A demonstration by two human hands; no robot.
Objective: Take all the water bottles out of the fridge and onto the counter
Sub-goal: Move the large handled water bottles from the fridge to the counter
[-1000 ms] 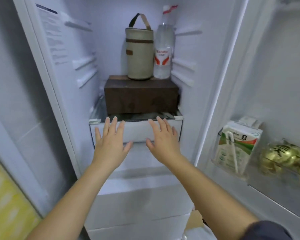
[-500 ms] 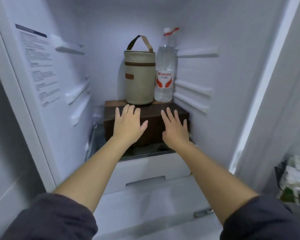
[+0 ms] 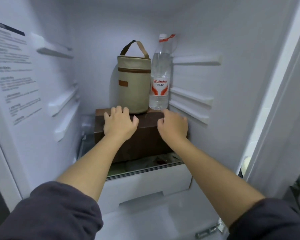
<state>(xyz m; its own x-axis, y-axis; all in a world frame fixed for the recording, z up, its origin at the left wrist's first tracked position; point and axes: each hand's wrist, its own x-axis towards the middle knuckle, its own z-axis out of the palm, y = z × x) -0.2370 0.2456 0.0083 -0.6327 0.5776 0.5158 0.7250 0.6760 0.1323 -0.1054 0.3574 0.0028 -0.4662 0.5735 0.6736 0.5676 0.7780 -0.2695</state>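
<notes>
While both arms are stretched into the open white fridge point(image 3: 93, 40), the clear plastic water bottle with the red-and-white label point(image 3: 160, 73) stands upright at the right end of a dark brown rectangular box point(image 3: 145, 134); its long axis runs straight up and down, white cap with the red seal pointing at the fridge ceiling, label facing out towards the camera. It's just beside a beige cylindrical fabric bag with a brown strap handle point(image 3: 133, 84), right up against it as far as I can see, with the ribbed right wall close on its other side.

Grip-wise: the left hand point(image 3: 119, 123) lies palm-down on the top front edge of the box, fingers loosely bent, tips near the foot of the bag, grip slack and holding nothing; the right hand point(image 3: 173, 126) sits at the box's right corner just below the bottle's base, fingers gently curved and spread a bit, grip empty. One fingertip is very near the bottle; touching or not, can't tell.

Box sits on a glass shelf over a white plastic drawer point(image 3: 145, 186).
</notes>
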